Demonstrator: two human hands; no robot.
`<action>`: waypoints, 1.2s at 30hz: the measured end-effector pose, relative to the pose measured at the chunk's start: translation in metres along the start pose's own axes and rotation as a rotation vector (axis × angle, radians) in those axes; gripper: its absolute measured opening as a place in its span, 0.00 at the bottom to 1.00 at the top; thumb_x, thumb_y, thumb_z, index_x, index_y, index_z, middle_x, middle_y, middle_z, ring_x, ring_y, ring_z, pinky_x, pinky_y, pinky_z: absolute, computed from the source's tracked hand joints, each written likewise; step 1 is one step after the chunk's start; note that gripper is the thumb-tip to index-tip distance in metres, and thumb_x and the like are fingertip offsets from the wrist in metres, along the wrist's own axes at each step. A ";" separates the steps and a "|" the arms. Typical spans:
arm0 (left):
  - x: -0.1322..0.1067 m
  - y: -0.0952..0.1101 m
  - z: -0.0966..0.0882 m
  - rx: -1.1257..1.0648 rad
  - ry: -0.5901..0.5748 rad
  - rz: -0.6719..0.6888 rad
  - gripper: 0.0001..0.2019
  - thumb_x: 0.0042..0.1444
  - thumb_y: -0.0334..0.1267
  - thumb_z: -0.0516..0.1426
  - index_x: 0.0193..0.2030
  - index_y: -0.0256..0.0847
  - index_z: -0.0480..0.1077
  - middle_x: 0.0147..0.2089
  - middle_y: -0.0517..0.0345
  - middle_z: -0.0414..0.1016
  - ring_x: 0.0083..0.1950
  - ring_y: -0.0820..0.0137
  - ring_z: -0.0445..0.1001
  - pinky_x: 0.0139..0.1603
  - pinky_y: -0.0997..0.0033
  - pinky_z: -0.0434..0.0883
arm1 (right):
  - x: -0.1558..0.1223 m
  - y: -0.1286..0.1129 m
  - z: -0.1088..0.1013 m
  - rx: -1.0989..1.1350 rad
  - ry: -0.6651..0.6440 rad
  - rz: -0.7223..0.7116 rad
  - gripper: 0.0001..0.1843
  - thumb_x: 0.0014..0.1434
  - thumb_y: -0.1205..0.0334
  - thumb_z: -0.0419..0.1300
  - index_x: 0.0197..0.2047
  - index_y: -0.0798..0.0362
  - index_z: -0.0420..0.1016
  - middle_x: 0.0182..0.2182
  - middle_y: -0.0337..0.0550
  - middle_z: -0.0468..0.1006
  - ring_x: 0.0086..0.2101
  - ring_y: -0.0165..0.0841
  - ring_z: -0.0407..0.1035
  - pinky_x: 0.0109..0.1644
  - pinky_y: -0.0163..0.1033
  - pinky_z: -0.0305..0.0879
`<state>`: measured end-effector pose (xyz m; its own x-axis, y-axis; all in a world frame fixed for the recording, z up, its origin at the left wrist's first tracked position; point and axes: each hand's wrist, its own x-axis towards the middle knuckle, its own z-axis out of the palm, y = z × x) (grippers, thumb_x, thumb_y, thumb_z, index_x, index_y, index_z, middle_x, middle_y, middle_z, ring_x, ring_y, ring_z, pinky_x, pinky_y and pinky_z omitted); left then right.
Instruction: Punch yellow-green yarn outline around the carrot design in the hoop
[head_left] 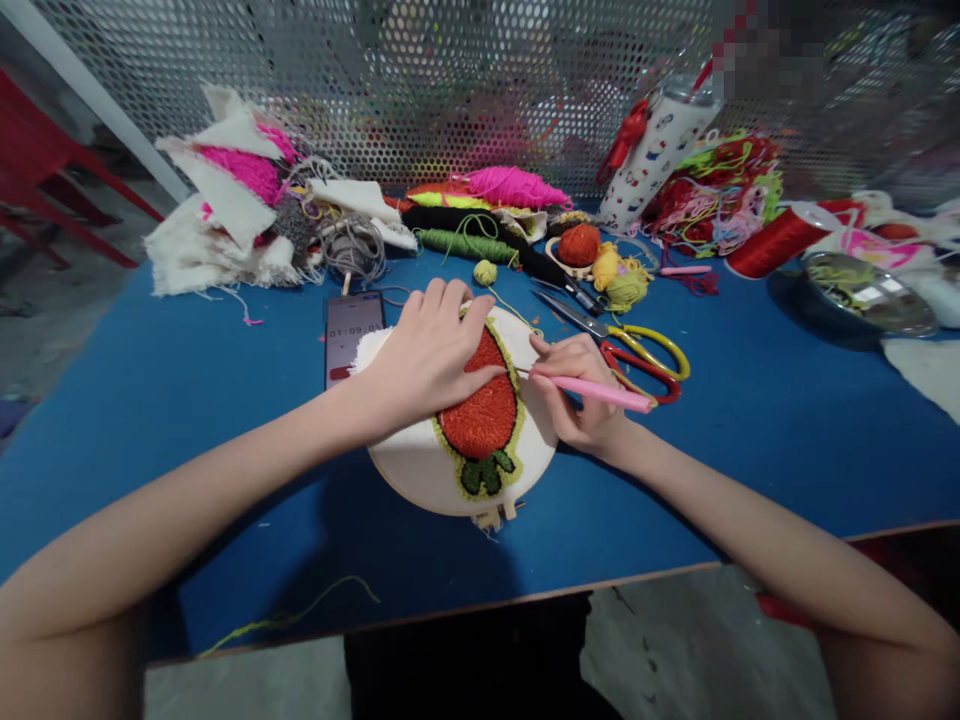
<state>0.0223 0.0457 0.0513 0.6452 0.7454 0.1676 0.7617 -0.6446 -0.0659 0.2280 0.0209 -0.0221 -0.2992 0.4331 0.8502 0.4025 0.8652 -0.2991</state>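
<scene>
An embroidery hoop (405,492) with white cloth lies on the table, its wooden screw clamp facing me. Looped yarn forms an orange-red motif (480,420) with dark green leaves, a black outline and a yellow-green border. My left hand (431,345) rests flat across the upper left of the hoop, fingers spread, thumb on the orange yarn. In my right hand (581,395) is a pink punch needle (600,391), its thin metal tip at the motif's right border. A yellow-green yarn strand (517,318) runs from a small ball (485,272) to the hoop.
Large scissors (637,350) with yellow and red handles lie just right of the hoop. A phone (346,340) sits at its left. Yarn skeins (517,187), a tumbler (649,150), a red thread spool (780,240) and a metal bowl (862,295) line the back, before a perforated metal panel (360,90).
</scene>
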 end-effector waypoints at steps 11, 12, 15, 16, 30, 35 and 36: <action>0.000 0.002 -0.001 -0.006 -0.019 -0.013 0.29 0.62 0.50 0.56 0.61 0.28 0.61 0.56 0.34 0.66 0.54 0.49 0.65 0.51 0.54 0.65 | -0.009 0.008 -0.001 0.203 0.068 0.210 0.10 0.61 0.69 0.58 0.44 0.45 0.70 0.34 0.40 0.71 0.37 0.36 0.69 0.50 0.58 0.79; 0.000 0.002 -0.001 -0.006 -0.021 -0.013 0.29 0.62 0.50 0.56 0.61 0.28 0.61 0.55 0.34 0.66 0.54 0.49 0.65 0.51 0.54 0.65 | -0.008 0.007 -0.001 0.183 0.066 0.193 0.10 0.61 0.69 0.58 0.44 0.45 0.70 0.33 0.40 0.71 0.37 0.36 0.69 0.49 0.58 0.79; -0.001 0.004 -0.004 0.003 -0.019 -0.013 0.29 0.63 0.50 0.55 0.62 0.27 0.60 0.56 0.34 0.66 0.54 0.48 0.65 0.51 0.54 0.65 | -0.002 0.002 -0.001 0.074 0.037 0.092 0.13 0.59 0.71 0.59 0.45 0.46 0.70 0.32 0.40 0.71 0.36 0.35 0.69 0.47 0.55 0.80; -0.002 0.005 -0.005 0.012 -0.013 -0.012 0.29 0.63 0.50 0.55 0.62 0.27 0.60 0.56 0.34 0.66 0.54 0.48 0.65 0.51 0.54 0.65 | 0.000 0.001 -0.001 0.021 0.016 0.052 0.13 0.59 0.71 0.59 0.45 0.46 0.70 0.32 0.40 0.72 0.36 0.35 0.69 0.47 0.54 0.80; -0.004 0.006 -0.007 0.023 0.003 -0.002 0.28 0.63 0.49 0.54 0.62 0.27 0.61 0.55 0.33 0.66 0.54 0.47 0.65 0.51 0.53 0.65 | 0.001 -0.002 0.001 -0.101 0.000 -0.045 0.15 0.59 0.70 0.61 0.48 0.46 0.70 0.31 0.39 0.74 0.35 0.35 0.69 0.44 0.52 0.79; -0.002 0.007 -0.007 0.013 -0.031 -0.016 0.29 0.63 0.49 0.55 0.62 0.26 0.61 0.56 0.32 0.66 0.55 0.46 0.65 0.51 0.52 0.65 | -0.001 0.001 -0.004 0.092 0.026 0.083 0.14 0.59 0.72 0.57 0.46 0.45 0.70 0.32 0.39 0.72 0.36 0.36 0.68 0.46 0.56 0.78; -0.001 0.007 -0.007 0.012 -0.035 -0.019 0.29 0.62 0.49 0.55 0.62 0.27 0.61 0.56 0.32 0.66 0.55 0.46 0.65 0.51 0.52 0.65 | -0.002 0.003 -0.004 0.126 0.036 0.105 0.14 0.59 0.72 0.57 0.45 0.45 0.70 0.32 0.40 0.71 0.36 0.36 0.68 0.46 0.57 0.78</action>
<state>0.0260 0.0392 0.0572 0.6324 0.7629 0.1342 0.7742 -0.6286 -0.0745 0.2331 0.0215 -0.0232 -0.2292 0.5153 0.8258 0.3179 0.8415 -0.4369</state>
